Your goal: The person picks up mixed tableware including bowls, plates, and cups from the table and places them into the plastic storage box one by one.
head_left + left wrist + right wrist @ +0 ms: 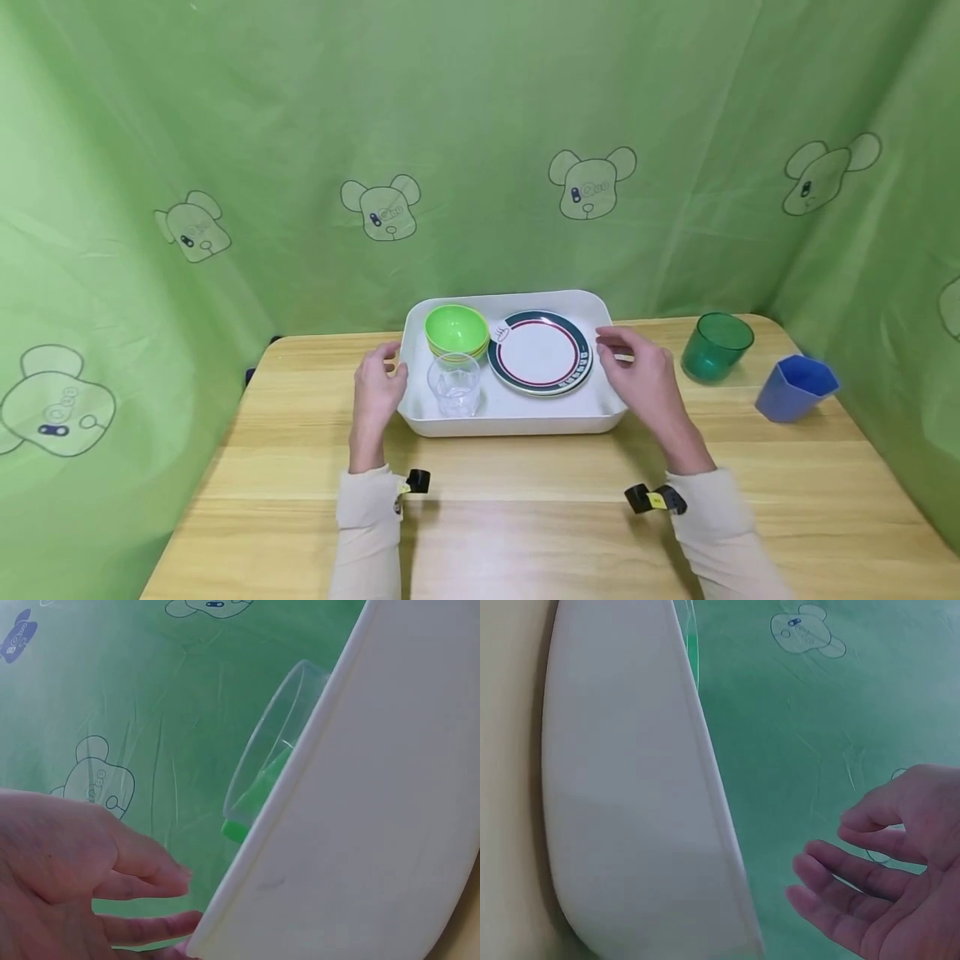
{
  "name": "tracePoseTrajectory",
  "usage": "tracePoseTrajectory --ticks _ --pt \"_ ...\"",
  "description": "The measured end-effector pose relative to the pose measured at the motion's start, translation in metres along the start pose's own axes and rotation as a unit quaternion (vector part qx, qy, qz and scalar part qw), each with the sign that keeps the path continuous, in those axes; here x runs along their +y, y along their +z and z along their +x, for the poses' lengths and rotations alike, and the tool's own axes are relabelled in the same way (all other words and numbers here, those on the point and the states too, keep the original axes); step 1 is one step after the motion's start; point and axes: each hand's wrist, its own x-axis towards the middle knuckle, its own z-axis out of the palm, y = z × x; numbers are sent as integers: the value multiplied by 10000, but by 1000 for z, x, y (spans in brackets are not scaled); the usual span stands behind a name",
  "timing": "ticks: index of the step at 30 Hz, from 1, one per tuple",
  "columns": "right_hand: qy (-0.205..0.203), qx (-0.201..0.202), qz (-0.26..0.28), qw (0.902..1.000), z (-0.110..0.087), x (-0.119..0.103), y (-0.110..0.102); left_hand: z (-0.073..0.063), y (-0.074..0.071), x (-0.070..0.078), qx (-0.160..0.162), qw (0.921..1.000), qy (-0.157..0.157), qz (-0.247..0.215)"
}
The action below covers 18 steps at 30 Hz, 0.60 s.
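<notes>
A white tray holds a stack of green bowls, a clear plastic cup and stacked plates with a dark green rim. At the tray's left side is my left hand, its lower fingertips right at the rim in the left wrist view and the thumb apart from them. Beyond the right rim hovers my right hand. Its fingers are loosely bent with nothing between them, and a gap separates them from the tray wall in the right wrist view.
To the right of the tray, a green cup and a blue cup tilt outward in the head view. All stand on a wooden table. Green curtains with bear-head prints surround the table at the back and sides.
</notes>
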Motion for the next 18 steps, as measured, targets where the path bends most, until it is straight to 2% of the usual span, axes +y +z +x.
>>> tracePoseTrajectory --ticks 9,14,18 --pt "-209 184 -329 9991 15 14 -27 1 1 -3 -249 9990 -320 -177" --pt "-425 294 -505 9974 25 23 -40 0 2 -5 -304 9983 -491 -82" --pt "-477 225 -662 9964 33 31 -48 1 2 -7 -380 9975 -598 -27"
